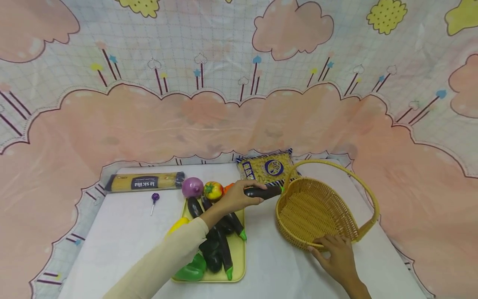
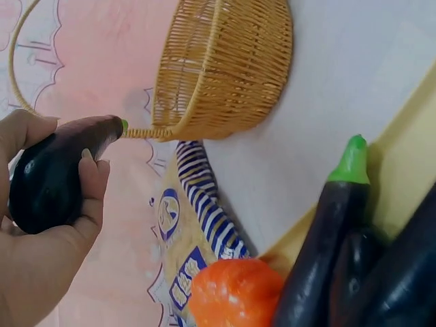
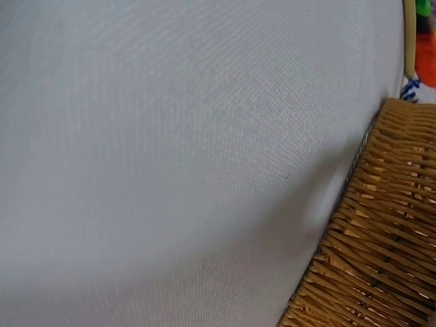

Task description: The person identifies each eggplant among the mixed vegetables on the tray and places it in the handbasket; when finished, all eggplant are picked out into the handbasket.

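Observation:
My left hand (image 1: 239, 196) grips a dark purple eggplant (image 1: 264, 192) with a green stem tip, held above the table just left of the wicker basket (image 1: 308, 211). In the left wrist view, thumb and fingers wrap the thick end of that eggplant (image 2: 51, 177), its narrow tip pointing at the basket's handle. The basket's inside shows bare woven bottom. At its near rim, my right hand (image 1: 337, 257) holds on, fingers over the edge and thumb outside. The right wrist view shows the woven basket wall (image 3: 381, 238) but not the hand.
Several eggplants (image 1: 224, 249) and a green bell pepper (image 1: 192, 269) lie on a yellow tray (image 1: 240, 265), left of the basket. Behind it sit a purple onion (image 1: 192, 187), a red-yellow tomato (image 1: 213, 191) and an orange vegetable (image 2: 235, 293). Pasta packs (image 1: 145, 182) and a lollipop (image 1: 154, 197) lie farther back.

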{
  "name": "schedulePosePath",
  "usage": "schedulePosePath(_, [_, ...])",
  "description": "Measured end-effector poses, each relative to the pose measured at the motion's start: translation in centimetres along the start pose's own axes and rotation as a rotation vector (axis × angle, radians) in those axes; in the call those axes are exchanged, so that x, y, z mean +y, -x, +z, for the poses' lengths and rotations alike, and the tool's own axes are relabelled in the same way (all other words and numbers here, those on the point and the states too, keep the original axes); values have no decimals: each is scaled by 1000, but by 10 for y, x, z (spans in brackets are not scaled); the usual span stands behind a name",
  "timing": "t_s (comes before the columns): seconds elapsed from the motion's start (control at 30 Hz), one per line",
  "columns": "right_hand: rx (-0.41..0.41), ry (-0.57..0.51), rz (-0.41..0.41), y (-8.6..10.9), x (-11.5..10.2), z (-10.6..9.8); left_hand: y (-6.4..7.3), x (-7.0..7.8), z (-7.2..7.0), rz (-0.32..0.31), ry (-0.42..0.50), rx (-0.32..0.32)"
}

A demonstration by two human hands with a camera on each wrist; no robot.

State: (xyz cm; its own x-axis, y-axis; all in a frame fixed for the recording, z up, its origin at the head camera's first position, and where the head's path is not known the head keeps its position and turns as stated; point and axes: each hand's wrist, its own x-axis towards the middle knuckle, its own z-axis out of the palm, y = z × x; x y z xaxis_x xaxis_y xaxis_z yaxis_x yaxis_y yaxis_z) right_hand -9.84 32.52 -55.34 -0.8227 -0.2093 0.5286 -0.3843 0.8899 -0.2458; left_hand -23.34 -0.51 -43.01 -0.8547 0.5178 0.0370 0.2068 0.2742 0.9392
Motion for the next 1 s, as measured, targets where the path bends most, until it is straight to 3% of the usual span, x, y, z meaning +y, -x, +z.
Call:
schedulePosePath(0.27, [-4,5,1,0,1,1,-18,1,13,25,-66,-33])
schedulePosePath(0.5, [7,0,-2,0,2,1,-32,2,29,1,-67,-58])
schedulePosePath(0.77, [4,11,8,0,2,1,-46,-2,49,19,-81,-80])
schedulePosePath(1.0, [-3,7,13,1,2,0,-52,-4,71,-22,-116,-108])
